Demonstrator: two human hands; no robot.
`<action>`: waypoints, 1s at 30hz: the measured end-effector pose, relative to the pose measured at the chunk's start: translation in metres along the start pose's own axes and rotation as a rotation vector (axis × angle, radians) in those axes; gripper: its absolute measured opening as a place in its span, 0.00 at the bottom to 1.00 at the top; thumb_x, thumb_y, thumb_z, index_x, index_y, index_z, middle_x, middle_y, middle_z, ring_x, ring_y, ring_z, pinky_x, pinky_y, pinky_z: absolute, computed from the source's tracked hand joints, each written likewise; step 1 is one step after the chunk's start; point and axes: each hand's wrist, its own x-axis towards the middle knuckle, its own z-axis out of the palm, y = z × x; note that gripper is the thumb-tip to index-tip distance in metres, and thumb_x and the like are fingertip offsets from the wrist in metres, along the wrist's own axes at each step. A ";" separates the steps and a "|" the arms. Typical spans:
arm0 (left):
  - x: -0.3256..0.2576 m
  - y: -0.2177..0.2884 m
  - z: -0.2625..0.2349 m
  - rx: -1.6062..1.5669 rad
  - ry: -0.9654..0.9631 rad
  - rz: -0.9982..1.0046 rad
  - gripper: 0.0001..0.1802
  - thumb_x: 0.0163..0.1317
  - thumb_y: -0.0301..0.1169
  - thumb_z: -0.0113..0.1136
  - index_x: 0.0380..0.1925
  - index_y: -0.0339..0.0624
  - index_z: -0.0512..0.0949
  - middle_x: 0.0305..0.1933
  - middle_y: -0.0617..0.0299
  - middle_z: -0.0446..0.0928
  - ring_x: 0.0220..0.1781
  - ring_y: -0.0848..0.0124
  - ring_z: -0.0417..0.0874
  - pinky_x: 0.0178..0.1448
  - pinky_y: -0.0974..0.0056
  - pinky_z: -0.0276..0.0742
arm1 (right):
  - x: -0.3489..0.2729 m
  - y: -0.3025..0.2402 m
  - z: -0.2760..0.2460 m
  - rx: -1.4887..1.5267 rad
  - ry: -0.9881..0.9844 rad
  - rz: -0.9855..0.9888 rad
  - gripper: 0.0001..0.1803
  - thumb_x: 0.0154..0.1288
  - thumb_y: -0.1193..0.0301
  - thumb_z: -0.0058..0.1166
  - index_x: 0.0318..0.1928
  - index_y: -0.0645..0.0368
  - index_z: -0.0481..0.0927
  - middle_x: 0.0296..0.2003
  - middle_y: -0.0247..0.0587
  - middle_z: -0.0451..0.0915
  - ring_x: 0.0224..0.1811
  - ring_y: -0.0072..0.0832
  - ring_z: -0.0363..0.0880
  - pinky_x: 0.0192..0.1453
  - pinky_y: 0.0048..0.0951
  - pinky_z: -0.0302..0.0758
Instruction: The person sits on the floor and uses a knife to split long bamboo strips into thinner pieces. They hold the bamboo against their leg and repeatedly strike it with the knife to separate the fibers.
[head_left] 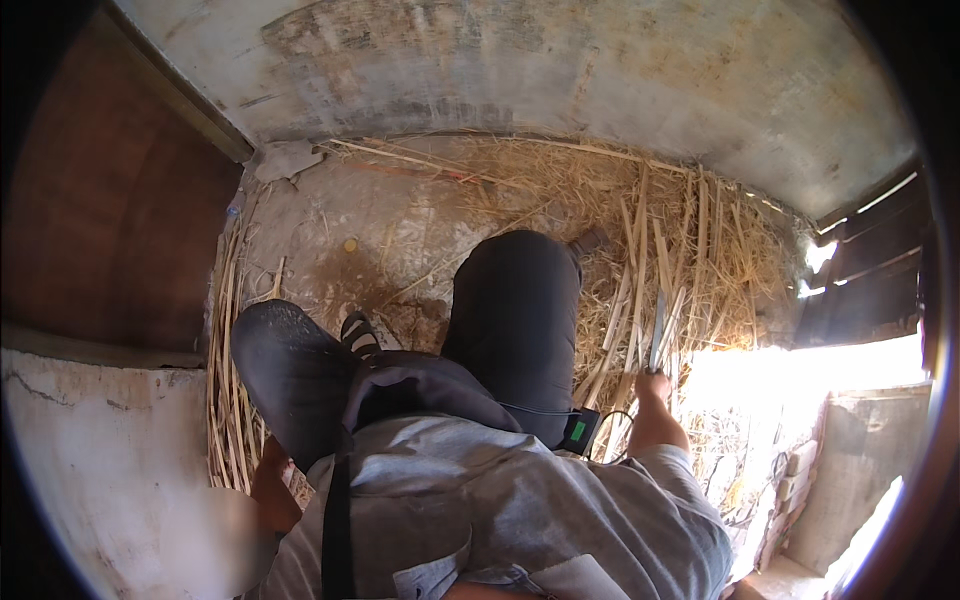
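On my right side, my right hand (653,384) is closed round the handle of a knife (657,330). Its long narrow blade points away from me, over pale split strips (620,320) and straw. Low on the left, my left hand (273,456) is down beside my bent leg, close to a bundle of long thin strips (225,400). My knee and shirt cover most of that hand, so its fingers do not show.
Loose straw (740,250) litters the dirt floor (400,215) along the far wall (560,80). A brown panel (110,200) stands at left. Bright light enters at right, by slats (860,270). A small yellow disc (350,245) lies ahead. At my waist hangs a black box (577,431) with a cable.
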 end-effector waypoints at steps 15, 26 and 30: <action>-0.012 0.037 0.013 0.008 0.055 -0.020 0.21 0.75 0.51 0.53 0.39 0.44 0.78 0.28 0.64 0.75 0.24 0.70 0.75 0.28 0.61 0.70 | -0.002 0.027 0.033 0.044 -0.106 -0.036 0.23 0.55 0.58 0.65 0.50 0.52 0.86 0.50 0.54 0.87 0.56 0.49 0.85 0.63 0.45 0.79; -0.018 0.017 0.011 -0.115 0.101 -0.044 0.22 0.74 0.51 0.54 0.42 0.43 0.80 0.29 0.63 0.75 0.25 0.69 0.75 0.30 0.61 0.71 | -0.032 0.023 0.004 0.062 -0.017 -0.111 0.16 0.69 0.59 0.54 0.48 0.56 0.85 0.45 0.59 0.87 0.51 0.54 0.86 0.56 0.51 0.79; 0.003 0.011 -0.003 -0.289 0.168 -0.002 0.22 0.75 0.51 0.54 0.45 0.43 0.80 0.31 0.63 0.76 0.27 0.69 0.75 0.32 0.61 0.72 | -0.049 0.023 -0.017 0.126 0.040 -0.181 0.16 0.64 0.63 0.57 0.45 0.60 0.83 0.42 0.60 0.87 0.47 0.54 0.86 0.52 0.51 0.79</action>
